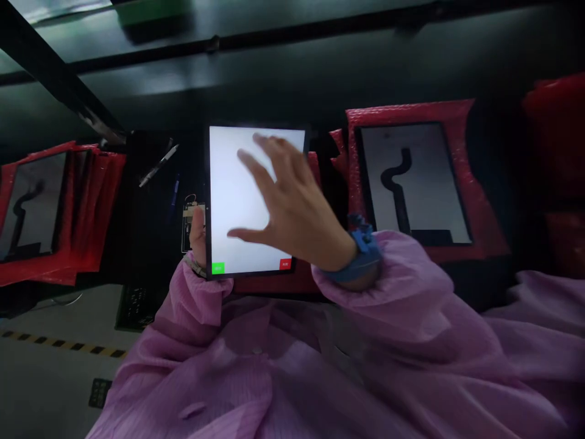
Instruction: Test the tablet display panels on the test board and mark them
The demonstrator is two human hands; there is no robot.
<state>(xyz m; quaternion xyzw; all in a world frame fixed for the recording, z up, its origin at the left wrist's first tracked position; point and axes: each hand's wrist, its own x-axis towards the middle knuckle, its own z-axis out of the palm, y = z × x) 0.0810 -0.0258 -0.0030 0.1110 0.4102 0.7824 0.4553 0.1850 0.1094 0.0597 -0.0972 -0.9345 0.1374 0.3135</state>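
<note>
A lit tablet (228,195) with a white screen stands in front of me, a green box at its lower left corner and a red one at its lower right. My left hand (198,235) grips it by the left edge; the thumb shows, while the fingers are hidden behind the tablet. Over the screen is my right hand (292,201), fingers spread and slightly blurred, holding nothing. Whether its fingertips touch the glass I cannot tell. A blue band (363,253) circles my right wrist. Left of the tablet lies a small circuit board (186,225) with a thin wire.
On the right, another tablet (429,177) rests on a red bubble-wrap bag (484,225). More red bags (98,207) and a tablet (39,195) lie at the left. A white pen (158,166) and a blue tool (175,192) sit between. A dark rail (274,39) crosses behind.
</note>
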